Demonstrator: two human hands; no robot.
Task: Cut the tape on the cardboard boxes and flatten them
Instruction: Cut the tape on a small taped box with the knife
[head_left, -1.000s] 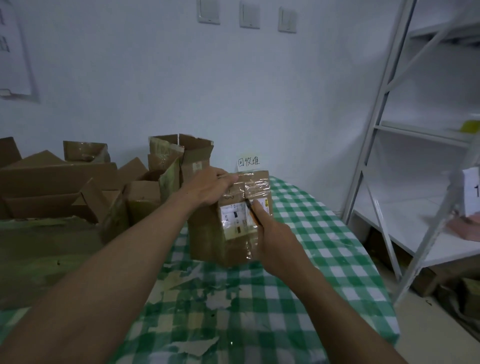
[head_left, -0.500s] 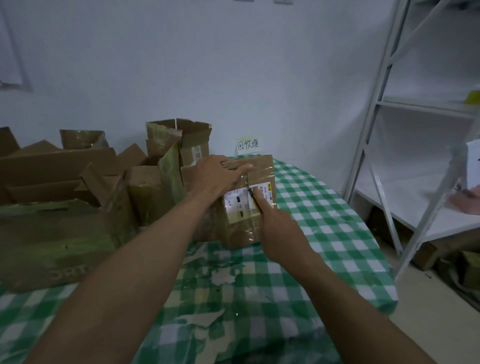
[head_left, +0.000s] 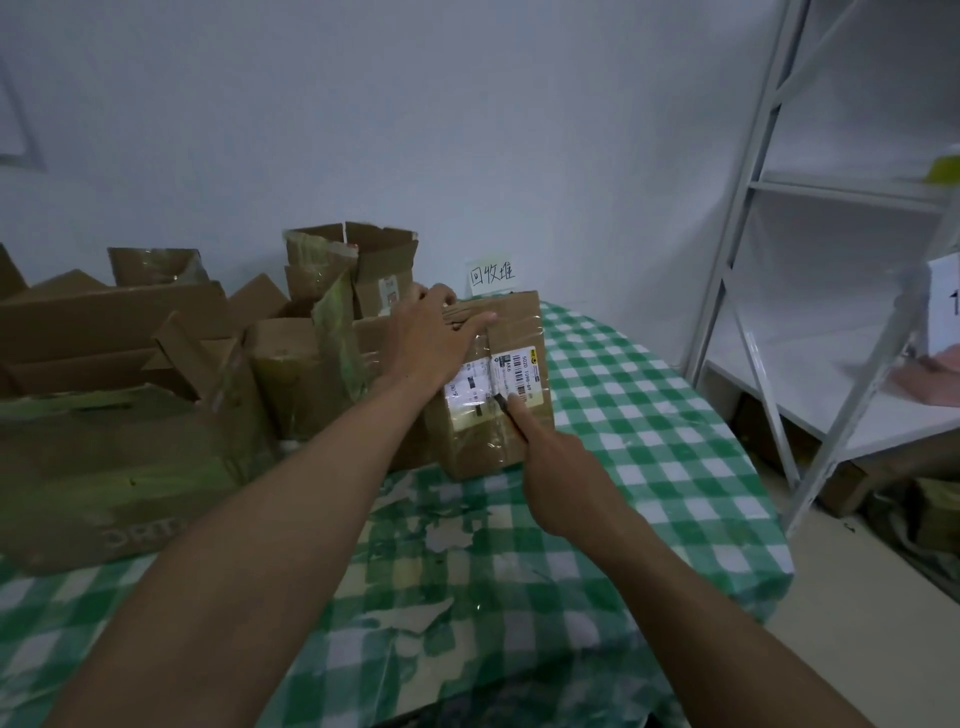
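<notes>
My left hand (head_left: 434, 338) grips the top of the small brown taped cardboard box (head_left: 514, 330) so it cannot slide on the green checked table (head_left: 649, 415). My right hand (head_left: 566, 483) pinches a thin dark cutter (head_left: 503, 404), pointer finger laid along it to push. The box stands at 12 o'clock from that hand, tip touching the clear tape (head_left: 493, 364) by the white label (head_left: 467, 389).

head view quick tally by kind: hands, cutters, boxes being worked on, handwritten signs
hands: 2 (left hand, right hand)
cutters: 1 (cutter, in the right hand)
boxes being worked on: 1 (taped box, held by the left hand)
handwritten signs: 1 (sign)
total: 5
The loose cardboard pile overlaps too much to count.
</notes>
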